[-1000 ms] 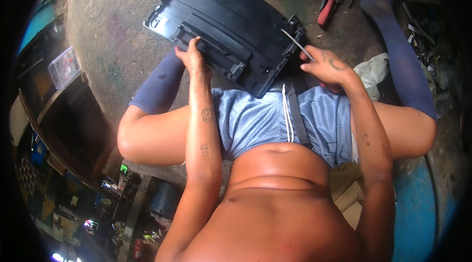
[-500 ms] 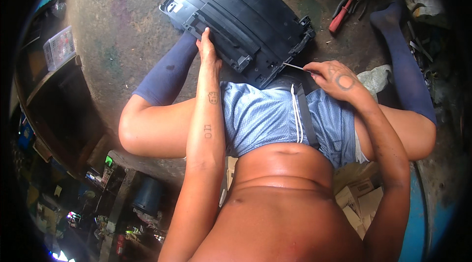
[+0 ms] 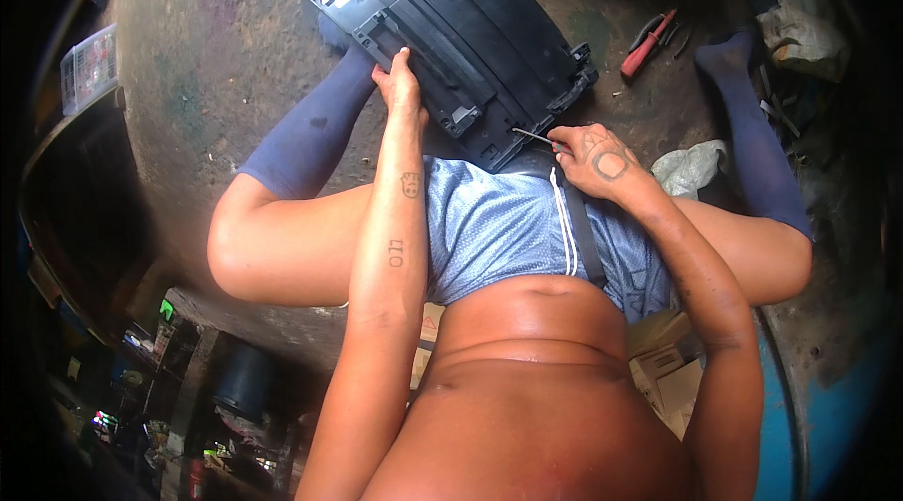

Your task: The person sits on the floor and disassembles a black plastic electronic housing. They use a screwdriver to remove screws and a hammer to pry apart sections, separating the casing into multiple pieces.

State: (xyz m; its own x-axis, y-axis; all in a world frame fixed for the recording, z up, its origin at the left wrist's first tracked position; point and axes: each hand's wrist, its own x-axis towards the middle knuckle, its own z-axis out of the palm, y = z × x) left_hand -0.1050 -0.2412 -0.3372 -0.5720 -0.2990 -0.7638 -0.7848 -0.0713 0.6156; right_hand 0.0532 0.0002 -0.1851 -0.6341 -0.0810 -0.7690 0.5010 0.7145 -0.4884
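A large black plastic housing panel with ribs and clips lies tilted between my legs, its near corner by my shorts. My left hand is closed on the panel's left edge, thumb on top and the other fingers hidden beneath. In my right hand is a screwdriver; its handle is mostly covered by my fingers. The thin metal shaft points left, and its tip meets the panel's near edge, beside small holes. How far the tip goes in I cannot tell.
Red-handled pliers lie on the stained floor to the right of the panel. A whitish sack or cloth is by my right knee. At the left stand a clear plastic basket and a dark bucket. Cardboard shows under me.
My right hand has moved left with the screwdriver, shifting its tip from the panel's right corner to farther in along the near edge. My left hand keeps its hold.
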